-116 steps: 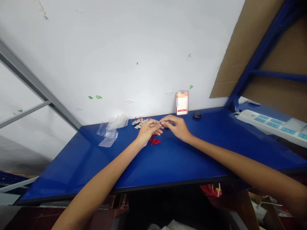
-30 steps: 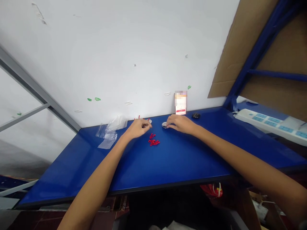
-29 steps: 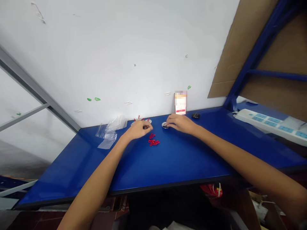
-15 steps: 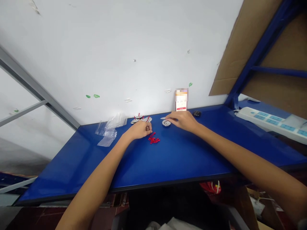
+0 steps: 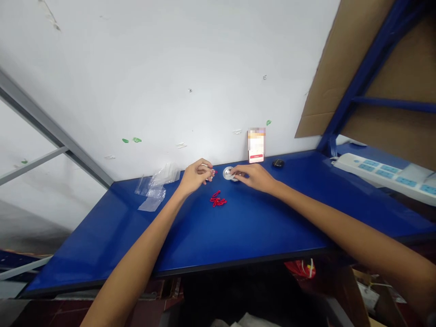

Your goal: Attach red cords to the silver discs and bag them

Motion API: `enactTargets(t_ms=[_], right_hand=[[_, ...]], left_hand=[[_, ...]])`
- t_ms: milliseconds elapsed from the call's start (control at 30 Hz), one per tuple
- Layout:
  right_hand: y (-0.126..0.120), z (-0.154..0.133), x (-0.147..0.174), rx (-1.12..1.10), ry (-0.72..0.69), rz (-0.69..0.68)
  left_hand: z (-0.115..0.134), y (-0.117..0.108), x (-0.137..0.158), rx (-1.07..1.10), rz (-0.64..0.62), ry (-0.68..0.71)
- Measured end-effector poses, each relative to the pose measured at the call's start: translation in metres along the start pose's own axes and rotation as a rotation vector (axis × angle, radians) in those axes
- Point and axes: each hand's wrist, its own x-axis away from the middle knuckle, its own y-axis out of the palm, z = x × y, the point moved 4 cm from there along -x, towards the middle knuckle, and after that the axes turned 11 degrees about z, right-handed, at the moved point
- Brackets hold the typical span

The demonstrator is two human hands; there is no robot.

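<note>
My right hand (image 5: pixel 254 177) pinches a shiny round silver-white disc (image 5: pixel 227 173) by its right edge, its face tilted toward me. Another disc lies partly hidden beneath those fingers. My left hand (image 5: pixel 195 177) is curled at the back of the table, a little left of the disc. A bit of red cord (image 5: pixel 214 171) shows by its fingertips, with something pale beside it; what the fingers grip is too small to make out. In front of both hands a small heap of red cord loops (image 5: pixel 218 200) rests on the blue table (image 5: pixel 211 240).
Clear plastic bags (image 5: pixel 155 188) lie on the left, close to the white wall. A phone (image 5: pixel 256 145) leans against the wall, with a small black object (image 5: pixel 278 163) to its right. A white power strip (image 5: pixel 384 175) runs along the right side.
My left hand has moved back from beside the red loops and curled its fingers. In my right hand the disc has turned from nearly edge-on to face me and shifted slightly left.
</note>
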Motion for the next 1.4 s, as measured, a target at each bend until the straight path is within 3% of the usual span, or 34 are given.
enactTargets(t_ms=[300, 600, 1067, 1400], right_hand=[[0.014, -0.016, 0.001, -0.361, 0.189, 0.084], [0.018, -0.021, 0.003, -0.344, 0.173, 0.101], [0.028, -0.018, 0.007, -0.405, 0.199, 0.138], [0.031, -0.020, 0.008, -0.480, 0.233, 0.109]], left_hand=[[0.008, 0.026, 0.014, 0.031, -0.022, 0.073], [0.012, 0.030, 0.022, -0.120, 0.098, 0.204], [-0.001, 0.035, 0.020, 0.068, 0.097, 0.028], [-0.001, 0.035, 0.018, 0.096, 0.060, 0.008]])
